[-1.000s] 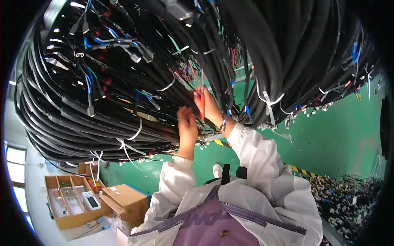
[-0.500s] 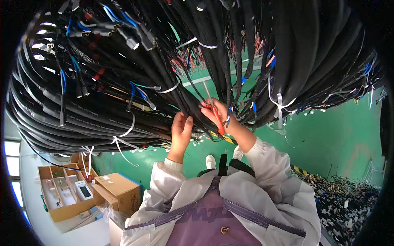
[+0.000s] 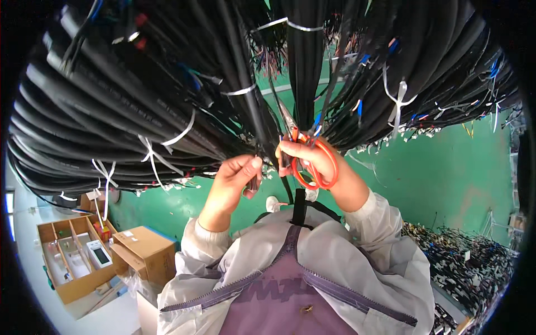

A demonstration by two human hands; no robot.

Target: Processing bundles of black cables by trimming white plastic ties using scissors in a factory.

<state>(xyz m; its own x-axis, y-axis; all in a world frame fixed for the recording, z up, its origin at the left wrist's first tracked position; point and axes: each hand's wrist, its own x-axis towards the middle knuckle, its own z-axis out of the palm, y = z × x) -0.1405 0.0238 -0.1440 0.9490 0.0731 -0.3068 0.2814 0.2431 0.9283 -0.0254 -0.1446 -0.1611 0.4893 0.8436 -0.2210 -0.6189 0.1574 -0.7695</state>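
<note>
My right hand (image 3: 315,153) is closed around orange-handled scissors (image 3: 335,170). Their loops hang toward me, while the metal blades point away into the hanging black cables. Beside it, to the left, my left hand (image 3: 228,181) is curled with thumb and fingers pressed together at the lower edge of the black cable bundle (image 3: 245,106). Something dark shows at its fingertips, but I cannot make out what. A small gap separates the two hands. Thin wires with blue ends (image 3: 318,121) hang just above the scissors hand.
Thick black cable bundles bound with white ties (image 3: 149,149) hang across the left, and others (image 3: 435,61) on the right. An open divided wooden box (image 3: 72,257) and a cardboard box (image 3: 146,245) stand at lower left. Connector-ended cables (image 3: 469,262) lie heaped at lower right.
The scissors have turned in my right hand, so their loops now show face-on. My left hand has come slightly nearer to me, and the whole view has shifted a little.
</note>
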